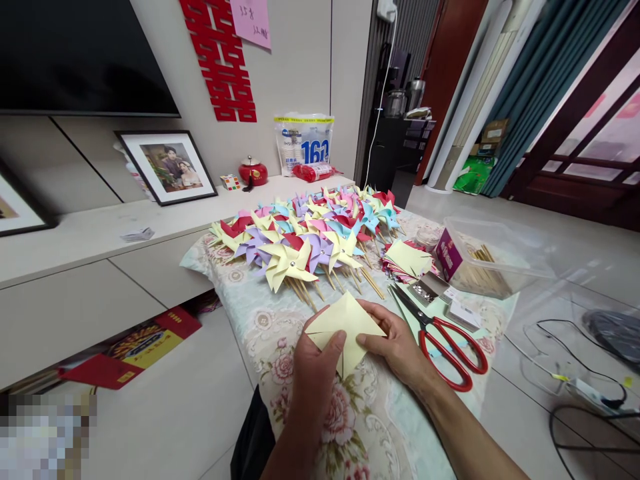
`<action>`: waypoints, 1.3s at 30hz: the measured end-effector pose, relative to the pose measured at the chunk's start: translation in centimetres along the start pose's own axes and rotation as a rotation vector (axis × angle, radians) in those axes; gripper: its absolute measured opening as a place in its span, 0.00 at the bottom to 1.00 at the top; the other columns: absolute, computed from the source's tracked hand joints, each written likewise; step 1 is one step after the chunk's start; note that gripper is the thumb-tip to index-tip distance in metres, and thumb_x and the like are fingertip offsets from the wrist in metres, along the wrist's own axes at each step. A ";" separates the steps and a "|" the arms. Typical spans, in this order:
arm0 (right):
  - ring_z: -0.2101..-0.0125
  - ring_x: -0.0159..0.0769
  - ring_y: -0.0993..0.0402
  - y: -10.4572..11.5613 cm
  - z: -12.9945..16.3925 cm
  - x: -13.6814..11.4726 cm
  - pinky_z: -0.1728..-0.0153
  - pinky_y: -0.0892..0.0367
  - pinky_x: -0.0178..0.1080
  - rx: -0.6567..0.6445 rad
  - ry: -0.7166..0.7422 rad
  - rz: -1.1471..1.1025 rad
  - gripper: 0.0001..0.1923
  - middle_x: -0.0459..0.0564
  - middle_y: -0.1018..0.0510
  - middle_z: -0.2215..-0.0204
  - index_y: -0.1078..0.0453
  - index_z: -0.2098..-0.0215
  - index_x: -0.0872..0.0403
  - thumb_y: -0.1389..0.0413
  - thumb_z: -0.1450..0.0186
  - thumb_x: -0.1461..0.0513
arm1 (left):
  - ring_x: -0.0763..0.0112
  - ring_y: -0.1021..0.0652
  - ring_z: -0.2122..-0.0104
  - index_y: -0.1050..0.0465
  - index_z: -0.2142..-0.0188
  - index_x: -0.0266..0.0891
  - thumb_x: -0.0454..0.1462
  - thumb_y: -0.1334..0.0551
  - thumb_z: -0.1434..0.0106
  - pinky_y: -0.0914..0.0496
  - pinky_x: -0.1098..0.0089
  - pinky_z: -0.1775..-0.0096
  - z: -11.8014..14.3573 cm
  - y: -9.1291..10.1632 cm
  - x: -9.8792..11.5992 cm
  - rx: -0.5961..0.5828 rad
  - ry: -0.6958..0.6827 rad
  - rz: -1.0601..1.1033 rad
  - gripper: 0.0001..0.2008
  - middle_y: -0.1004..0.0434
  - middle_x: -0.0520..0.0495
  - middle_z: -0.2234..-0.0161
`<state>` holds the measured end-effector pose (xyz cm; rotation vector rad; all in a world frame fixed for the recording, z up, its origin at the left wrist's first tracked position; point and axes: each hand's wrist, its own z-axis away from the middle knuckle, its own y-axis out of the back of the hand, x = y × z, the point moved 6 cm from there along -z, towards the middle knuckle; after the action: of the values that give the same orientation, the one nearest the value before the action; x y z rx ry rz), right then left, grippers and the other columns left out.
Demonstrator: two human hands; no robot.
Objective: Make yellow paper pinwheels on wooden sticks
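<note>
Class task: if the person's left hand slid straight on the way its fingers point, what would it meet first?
Beyond the yellow paper it holds, the left hand would probably meet the pinwheel sticks first; depth is unclear.

I note even, bright daylight entering from the windows (pixel 605 143) at right. Shadows are soft and faint. Mild glare sits on the floor (pixel 560 247). Wide-angle distortion bends the edges. Focus is sharp overall; a pixelated block (pixel 45 437) covers the lower left corner.
</note>
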<state>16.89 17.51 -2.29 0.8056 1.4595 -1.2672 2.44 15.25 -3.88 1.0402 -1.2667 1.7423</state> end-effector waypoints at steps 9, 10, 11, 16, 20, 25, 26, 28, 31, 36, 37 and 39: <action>0.58 0.45 0.21 0.7 0.4 -0.1 0.56 0.31 0.44 -0.016 -0.018 -0.150 0.27 0.54 0.18 0.55 0.27 0.44 0.51 0.34 0.40 0.53 | 0.60 0.17 0.66 0.24 0.55 0.36 0.36 0.28 0.50 0.24 0.65 0.63 0.4 -0.4 1.2 0.021 -0.051 -0.093 0.22 0.15 0.44 0.64; 0.61 0.44 0.21 0.8 0.4 -0.1 0.58 0.31 0.43 0.000 -0.031 -0.162 0.27 0.53 0.17 0.57 0.27 0.45 0.51 0.33 0.40 0.53 | 0.60 0.18 0.67 0.24 0.55 0.36 0.35 0.28 0.50 0.24 0.65 0.63 0.4 -0.4 1.3 0.012 -0.050 -0.123 0.21 0.15 0.44 0.65; 0.62 0.43 0.21 0.8 0.3 0.0 0.59 0.30 0.43 0.009 -0.042 -0.170 0.27 0.53 0.17 0.58 0.27 0.45 0.51 0.33 0.41 0.55 | 0.60 0.18 0.67 0.23 0.55 0.36 0.35 0.28 0.50 0.24 0.65 0.64 0.4 -0.5 1.2 -0.002 -0.046 -0.147 0.21 0.15 0.44 0.65; 0.63 0.42 0.20 0.8 0.2 0.3 0.61 0.29 0.42 0.011 -0.050 -0.138 0.32 0.51 0.17 0.58 0.28 0.45 0.51 0.29 0.46 0.61 | 0.60 0.19 0.70 0.23 0.56 0.37 0.35 0.29 0.51 0.26 0.67 0.67 0.1 -0.7 0.7 -0.068 -0.043 -0.209 0.20 0.15 0.44 0.67; 0.63 0.41 0.19 0.7 0.3 0.5 0.62 0.29 0.40 -0.008 -0.076 -0.089 0.35 0.51 0.16 0.58 0.30 0.43 0.51 0.28 0.48 0.62 | 0.60 0.19 0.69 0.22 0.57 0.37 0.36 0.28 0.51 0.26 0.67 0.67 0.0 -0.7 0.6 -0.101 -0.056 -0.244 0.20 0.15 0.44 0.67; 0.65 0.41 0.19 0.7 0.2 0.6 0.64 0.28 0.40 0.026 -0.099 -0.105 0.35 0.51 0.16 0.59 0.31 0.43 0.52 0.29 0.48 0.63 | 0.59 0.18 0.68 0.24 0.55 0.37 0.38 0.28 0.50 0.25 0.64 0.64 0.2 -1.0 0.4 -0.150 0.030 -0.120 0.21 0.15 0.44 0.65; 0.65 0.41 0.18 0.8 0.1 0.6 0.64 0.28 0.40 0.046 -0.091 -0.118 0.36 0.51 0.15 0.59 0.31 0.43 0.52 0.29 0.49 0.63 | 0.59 0.18 0.68 0.24 0.55 0.37 0.39 0.28 0.49 0.25 0.64 0.64 0.3 -1.0 0.4 -0.156 0.044 -0.056 0.21 0.15 0.44 0.65; 0.65 0.42 0.18 1.0 0.0 0.4 0.63 0.28 0.40 0.093 -0.070 -0.148 0.36 0.51 0.15 0.60 0.31 0.44 0.53 0.28 0.50 0.62 | 0.59 0.17 0.66 0.24 0.56 0.37 0.41 0.29 0.46 0.25 0.64 0.63 0.5 -1.3 0.4 -0.173 0.063 0.071 0.19 0.15 0.44 0.64; 0.66 0.43 0.18 1.3 0.0 0.0 0.64 0.26 0.41 0.166 -0.044 -0.189 0.34 0.51 0.15 0.62 0.29 0.48 0.53 0.27 0.52 0.62 | 0.58 0.17 0.64 0.23 0.58 0.38 0.44 0.32 0.42 0.25 0.64 0.63 0.6 -1.3 0.6 -0.184 0.073 0.182 0.16 0.15 0.43 0.66; 0.69 0.44 0.18 1.2 -0.2 -0.7 0.67 0.25 0.41 0.183 -0.013 -0.215 0.26 0.52 0.14 0.63 0.25 0.55 0.54 0.28 0.51 0.61 | 0.57 0.16 0.65 0.22 0.59 0.37 0.49 0.36 0.37 0.24 0.64 0.64 0.3 -0.9 0.5 -0.208 0.056 0.207 0.17 0.15 0.42 0.69; 0.70 0.43 0.18 1.2 -0.2 -0.8 0.68 0.25 0.41 0.191 -0.008 -0.219 0.25 0.52 0.14 0.64 0.25 0.56 0.54 0.28 0.51 0.61 | 0.57 0.16 0.65 0.22 0.59 0.36 0.50 0.37 0.38 0.25 0.64 0.65 0.2 -0.8 0.4 -0.202 0.056 0.206 0.19 0.15 0.42 0.69; 0.71 0.42 0.18 1.3 -0.2 -0.8 0.69 0.25 0.39 0.210 -0.001 -0.228 0.24 0.51 0.14 0.65 0.24 0.56 0.54 0.28 0.51 0.62 | 0.57 0.16 0.66 0.23 0.59 0.34 0.51 0.37 0.38 0.25 0.65 0.66 -0.1 -0.7 0.2 -0.184 0.077 0.210 0.22 0.15 0.40 0.69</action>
<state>18.24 18.06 -1.88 0.7916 1.4648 -1.6132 2.92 15.58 -3.45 0.7509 -1.4989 1.7623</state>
